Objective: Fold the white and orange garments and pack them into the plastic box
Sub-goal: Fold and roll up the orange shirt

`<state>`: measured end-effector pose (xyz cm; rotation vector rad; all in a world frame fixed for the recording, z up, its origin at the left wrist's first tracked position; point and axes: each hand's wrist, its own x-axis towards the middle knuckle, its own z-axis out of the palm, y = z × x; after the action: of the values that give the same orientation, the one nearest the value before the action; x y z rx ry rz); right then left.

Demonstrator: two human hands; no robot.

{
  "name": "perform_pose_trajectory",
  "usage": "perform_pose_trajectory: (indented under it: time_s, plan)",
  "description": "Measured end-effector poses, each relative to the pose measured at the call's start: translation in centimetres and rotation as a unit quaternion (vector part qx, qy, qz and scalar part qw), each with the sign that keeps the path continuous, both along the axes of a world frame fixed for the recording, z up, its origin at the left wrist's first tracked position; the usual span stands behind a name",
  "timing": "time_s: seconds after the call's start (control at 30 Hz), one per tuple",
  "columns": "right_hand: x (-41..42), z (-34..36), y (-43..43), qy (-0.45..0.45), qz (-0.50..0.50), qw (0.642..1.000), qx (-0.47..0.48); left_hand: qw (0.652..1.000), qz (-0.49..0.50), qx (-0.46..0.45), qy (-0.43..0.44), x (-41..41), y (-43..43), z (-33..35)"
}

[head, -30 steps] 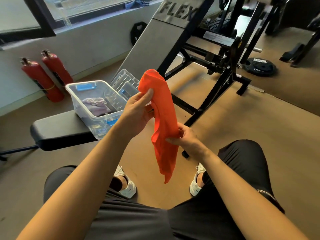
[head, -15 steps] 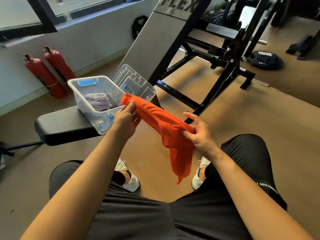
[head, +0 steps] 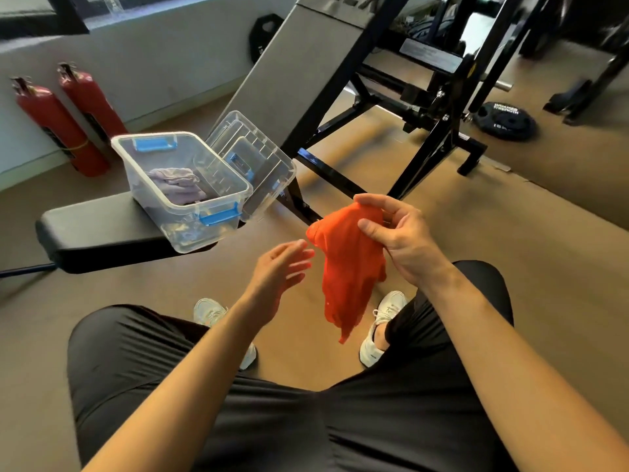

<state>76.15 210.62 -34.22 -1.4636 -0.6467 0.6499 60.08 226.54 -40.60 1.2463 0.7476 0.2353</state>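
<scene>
- The right hand (head: 400, 238) holds the orange garment (head: 347, 267), pinching its top edge with fingers and thumb.
- The orange garment hangs down loose from that hand, bunched at the top, with its pointy end low between the two white shoes (head: 383, 321).
- The left hand (head: 279, 269) is at 9 o'clock from the garment. Its fingers are spread out flat and it holds nothing. The fingertips are just beside the cloth; I cannot tell if they touch it.
- The plastic box (head: 183, 192) is at 10 o'clock from the hands. It is clear, with blue clips, and it has no lid on.
- The box sits on the end of a black bench (head: 98, 233).
- A pale, whitish garment (head: 177, 185) lies scrunched inside the box, toward the back.
- The clear lid (head: 255, 165) leans tilted against the box's right side, at 3 o'clock from it.
- Two red fire extinguishers (head: 61, 124) lean on the wall at 9 o'clock from the box.
- A big black gym machine (head: 425, 80) stands at 12 o'clock, behind the hands.
- A round black weight plate (head: 507, 120) lies flat on the floor at 2 o'clock.
- The person sits in black shorts (head: 306, 420), at 6 o'clock.
</scene>
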Motion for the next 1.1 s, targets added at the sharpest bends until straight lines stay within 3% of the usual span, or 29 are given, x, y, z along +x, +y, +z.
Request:
perform_pose_trajectory:
  time_s: [0.23,0.37,0.77,1.1]
  plan:
    - [-0.3,-0.3,-0.4,0.021,0.03,0.999,-0.02,0.992,-0.109,0.018,-0.057,1.5,-3.0,0.5]
    - [0.2,-0.8,-0.5,0.034,0.024,0.999,-0.009,0.996,-0.03,0.035,-0.075,1.8,-3.0,0.4]
    - [-1.3,-4.9,0.1,0.11,0.053,0.987,-0.1,0.995,0.041,0.075,-0.043,1.7,-1.3,1.2]
    - [-1.4,-4.5,1.3,-0.042,0.029,0.986,-0.16,0.994,-0.065,0.084,0.033,1.4,3.4,1.5]
